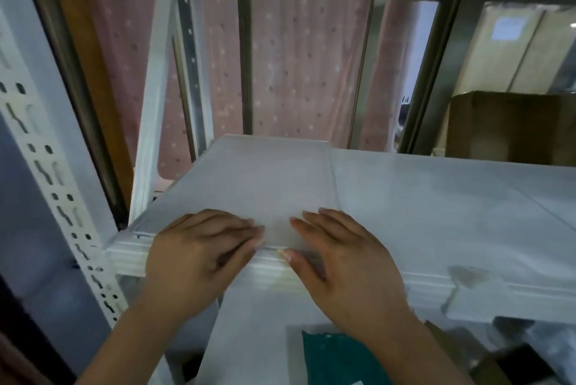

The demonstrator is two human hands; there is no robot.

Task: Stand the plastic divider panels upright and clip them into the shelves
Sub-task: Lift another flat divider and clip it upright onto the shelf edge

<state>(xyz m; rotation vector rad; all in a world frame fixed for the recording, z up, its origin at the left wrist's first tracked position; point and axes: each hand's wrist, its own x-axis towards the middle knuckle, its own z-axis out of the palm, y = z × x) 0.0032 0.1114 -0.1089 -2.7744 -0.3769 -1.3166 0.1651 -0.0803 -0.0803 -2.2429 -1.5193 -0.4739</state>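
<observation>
Lay flat on the white shelf (436, 197), the frosted divider panel (265, 179), long axis running straight away from the front lip toward the back of the rack, near short edge right at the lip. Sat directly ahead of both hands, under the fingertips. Left hand (199, 257) spread open, palm down, fingers on the near left part of the panel; right hand (343, 260) likewise flat, thumb curled over the front edge (whether it pinched the panel's edge, could not be told). Equally near, both hands. Probably called for a lift along one long edge, tipping the panel upright before clipping. Nothing firmly gripped as far as visible.
</observation>
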